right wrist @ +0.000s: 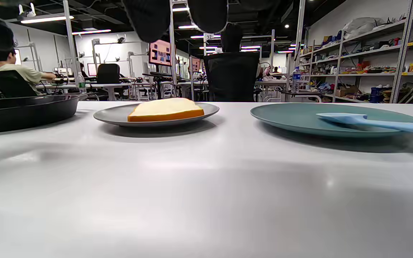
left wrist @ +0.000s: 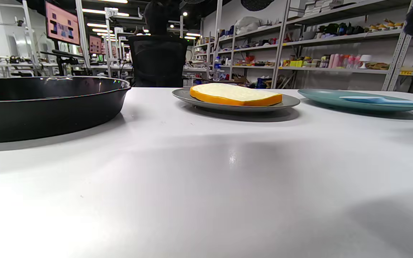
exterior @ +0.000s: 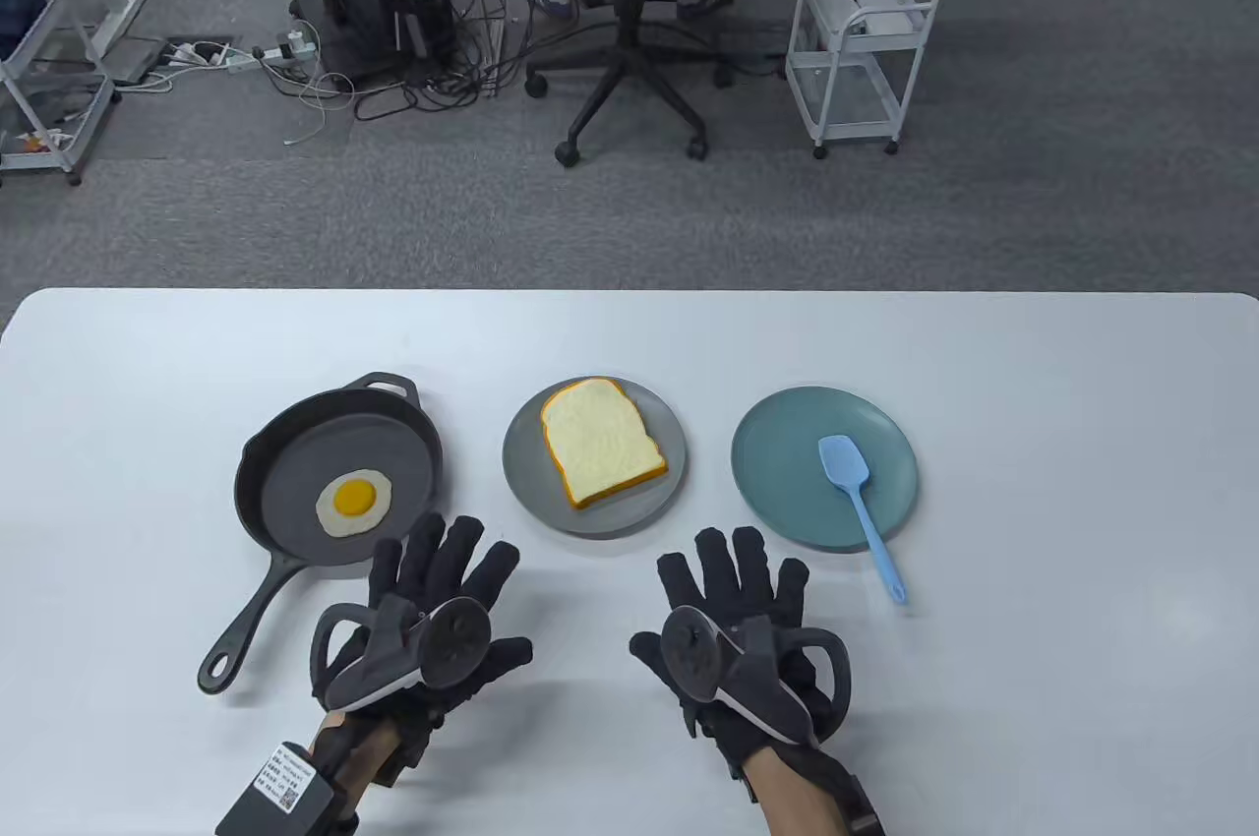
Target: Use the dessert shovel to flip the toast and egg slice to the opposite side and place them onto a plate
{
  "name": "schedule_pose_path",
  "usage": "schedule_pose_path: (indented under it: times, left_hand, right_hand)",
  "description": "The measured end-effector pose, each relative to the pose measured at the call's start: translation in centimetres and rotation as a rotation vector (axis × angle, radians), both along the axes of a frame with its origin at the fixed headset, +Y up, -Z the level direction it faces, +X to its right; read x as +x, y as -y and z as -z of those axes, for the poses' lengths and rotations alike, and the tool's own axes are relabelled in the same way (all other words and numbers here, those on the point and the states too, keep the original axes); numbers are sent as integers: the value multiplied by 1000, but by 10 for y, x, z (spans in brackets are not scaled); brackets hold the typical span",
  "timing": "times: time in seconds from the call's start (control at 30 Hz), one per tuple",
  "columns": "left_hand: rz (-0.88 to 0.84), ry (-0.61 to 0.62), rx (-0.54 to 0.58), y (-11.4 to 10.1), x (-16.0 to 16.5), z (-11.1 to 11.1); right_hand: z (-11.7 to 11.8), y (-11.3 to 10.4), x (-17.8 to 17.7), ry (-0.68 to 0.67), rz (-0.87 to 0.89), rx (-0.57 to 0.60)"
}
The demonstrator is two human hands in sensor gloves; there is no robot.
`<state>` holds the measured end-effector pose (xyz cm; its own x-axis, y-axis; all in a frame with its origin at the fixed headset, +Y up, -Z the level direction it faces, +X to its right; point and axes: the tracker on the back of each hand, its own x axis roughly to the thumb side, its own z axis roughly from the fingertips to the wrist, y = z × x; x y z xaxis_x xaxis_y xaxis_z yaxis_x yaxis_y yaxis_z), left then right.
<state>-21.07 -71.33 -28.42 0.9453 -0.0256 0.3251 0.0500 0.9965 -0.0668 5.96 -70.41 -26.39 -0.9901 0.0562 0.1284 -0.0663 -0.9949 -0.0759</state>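
A fried egg slice [exterior: 353, 502] lies in a black skillet [exterior: 295, 472] [left wrist: 48, 104] [right wrist: 23, 111] on the left. A slice of toast [exterior: 601, 442] [left wrist: 235, 94] [right wrist: 165, 109] rests on a grey plate [exterior: 526, 482] [left wrist: 289, 102] [right wrist: 109, 116] in the middle. The light blue dessert shovel [exterior: 861, 497] [left wrist: 378, 100] [right wrist: 371, 122] lies with its blade on a teal plate [exterior: 777, 472] [left wrist: 321, 96] [right wrist: 289, 120] and its handle over the near rim. My left hand [exterior: 443, 580] lies flat near the skillet, fingers spread. Near the table's front my right hand [exterior: 733, 580] also lies flat, holding nothing; its fingertips [right wrist: 149, 18] show at the top of the right wrist view.
The skillet's handle [exterior: 246, 620] points toward the front left. An office chair [exterior: 629, 10] and a white cart [exterior: 866, 39] stand on the floor beyond the white table [exterior: 1033, 580]. In the wrist views, shelves and desks fill the background, with a seated person [right wrist: 16, 75] far left.
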Motion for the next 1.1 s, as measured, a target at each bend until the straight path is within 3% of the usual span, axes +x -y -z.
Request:
schedule_pose_path:
  times: [0.33,0.6,0.9,1.1]
  left_hand:
    - [18,-10,-15,-1,0,0]
    - [-29,-68,-30,-7,-20,6]
    - [-97,-280,8,-15,-74,17]
    - [-145,-430,-48,-9,-113,20]
  right_hand:
    - [1,-1,1,8,4,-12]
    - [1,1,2,10,15,-28]
    - [3,3,6,51,24,-48]
    - [3,4,10,67,25,-56]
